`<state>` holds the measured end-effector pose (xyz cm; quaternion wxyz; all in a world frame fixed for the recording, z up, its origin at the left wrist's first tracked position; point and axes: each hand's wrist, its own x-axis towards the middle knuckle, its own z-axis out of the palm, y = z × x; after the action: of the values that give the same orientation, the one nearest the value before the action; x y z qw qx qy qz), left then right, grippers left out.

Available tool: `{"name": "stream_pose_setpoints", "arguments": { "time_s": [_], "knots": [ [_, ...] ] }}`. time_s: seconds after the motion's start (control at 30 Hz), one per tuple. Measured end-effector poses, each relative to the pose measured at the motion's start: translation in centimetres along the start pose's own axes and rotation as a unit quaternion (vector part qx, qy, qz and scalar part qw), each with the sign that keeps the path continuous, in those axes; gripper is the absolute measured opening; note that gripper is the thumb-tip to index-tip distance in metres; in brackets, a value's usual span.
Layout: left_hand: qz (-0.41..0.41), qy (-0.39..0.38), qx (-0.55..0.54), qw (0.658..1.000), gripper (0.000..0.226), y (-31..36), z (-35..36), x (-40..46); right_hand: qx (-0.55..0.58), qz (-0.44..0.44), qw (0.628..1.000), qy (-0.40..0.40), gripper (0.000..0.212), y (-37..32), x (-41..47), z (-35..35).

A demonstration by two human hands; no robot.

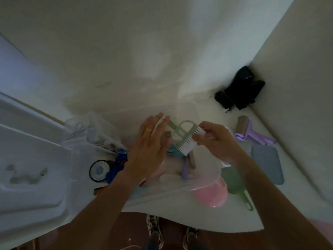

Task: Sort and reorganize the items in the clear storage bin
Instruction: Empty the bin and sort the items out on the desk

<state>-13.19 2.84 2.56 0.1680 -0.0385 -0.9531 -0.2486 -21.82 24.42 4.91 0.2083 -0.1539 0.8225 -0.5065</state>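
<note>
Two hands above clear bin [180, 184], right hand [216, 139] gripping white brush [191, 141], left hand [151, 141] flat-fingered, seemingly empty, just beside it.

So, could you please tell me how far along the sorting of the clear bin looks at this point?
Partly done. Already out on the white surface: a purple lint roller, a grey-blue mat, a green scoop and a pink bowl. In hand: the right hand holds a white-bristled green brush over the clear bin; the left hand is open beside it. Left: a purple tool and teal cloth remain inside.
</note>
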Motion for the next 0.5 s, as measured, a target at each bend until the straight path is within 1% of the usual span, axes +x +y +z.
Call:
{"name": "stream_pose_setpoints", "arguments": {
  "time_s": [0.07,0.1,0.17,0.2,0.23,0.27,0.3,0.33,0.37,0.4,0.43,0.47,0.5],
  "knots": [
    [0.009,0.008,-0.025,1.000,0.048,2.7,0.0,1.0,0.031,0.000,0.999,-0.027,0.016,-0.3,-2.0,-3.6],
    [0.003,0.009,-0.042,0.999,0.046,4.1,0.4,1.3,0.025,0.005,0.999,-0.037,0.016,-0.2,-2.9,-5.4],
    [-0.011,0.000,-0.086,0.996,0.038,6.9,1.2,2.0,0.017,0.027,0.999,-0.042,0.005,0.2,-5.1,-8.7],
    [-0.012,-0.013,-0.099,0.995,0.031,8.4,1.8,2.2,0.028,0.037,0.999,-0.026,0.004,0.7,-6.2,-10.2],
    [-0.023,-0.038,-0.117,0.992,0.024,10.2,2.5,2.2,0.043,0.044,0.998,0.009,0.007,1.3,-7.2,-11.4],
    [-0.054,-0.078,-0.155,0.983,0.018,12.3,3.2,1.8,0.058,0.050,0.995,0.064,0.008,1.8,-8.4,-12.5],
    [-0.113,-0.132,-0.213,0.961,0.015,14.7,4.2,1.0,0.072,0.060,0.986,0.135,0.006,2.5,-9.7,-13.4],
    [-0.200,-0.183,-0.292,0.917,0.014,17.3,5.3,-0.1,0.087,0.075,0.972,0.208,0.008,3.3,-11.0,-13.9],
    [-0.300,-0.217,-0.381,0.847,0.014,19.9,6.4,-1.4,0.100,0.095,0.953,0.271,0.014,4.4,-12.5,-14.3],
    [-0.395,-0.231,-0.455,0.764,0.014,22.1,7.8,-2.7,0.110,0.120,0.933,0.321,0.018,5.7,-14.2,-14.3],
    [-0.479,-0.228,-0.503,0.682,0.014,23.8,9.4,-4.0,0.110,0.153,0.917,0.351,0.019,7.4,-15.7,-14.0],
    [-0.550,-0.211,-0.531,0.609,0.014,25.2,11.0,-5.2,0.114,0.188,0.908,0.355,0.019,9.1,-17.2,-13.4],
    [-0.604,-0.185,-0.548,0.548,0.014,26.2,12.8,-6.2,0.123,0.226,0.907,0.333,0.019,11.2,-18.5,-12.5]
  ]
}}
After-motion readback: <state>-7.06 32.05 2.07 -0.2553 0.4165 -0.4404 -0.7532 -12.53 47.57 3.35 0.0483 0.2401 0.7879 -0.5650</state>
